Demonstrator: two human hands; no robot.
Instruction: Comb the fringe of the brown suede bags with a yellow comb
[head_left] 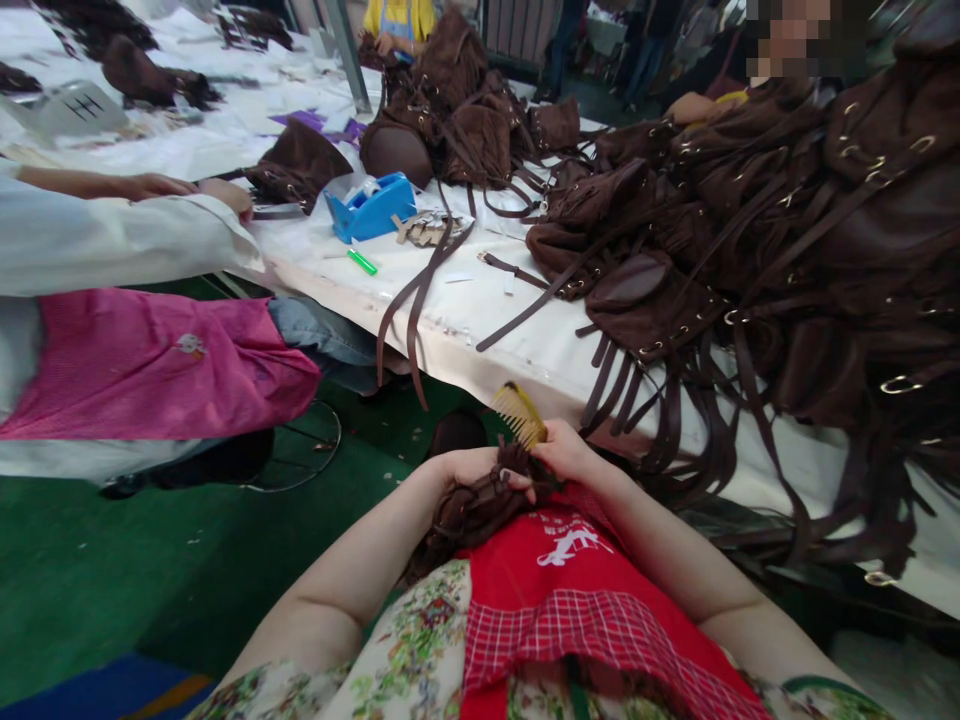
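Note:
A yellow comb points up and away from me, its handle end closed in my right hand. My left hand is wrapped round a bunched brown suede piece, seemingly a bag, held over my lap against the red apron. Dark fringe strands stick up between the two hands, just below the comb's teeth. Part of the suede piece is hidden by my left hand and forearm.
Brown bags with straps and metal rings heap up on the white table to the right. A blue tape dispenser and a green cutter lie ahead. At left, a co-worker's hands touch another bag.

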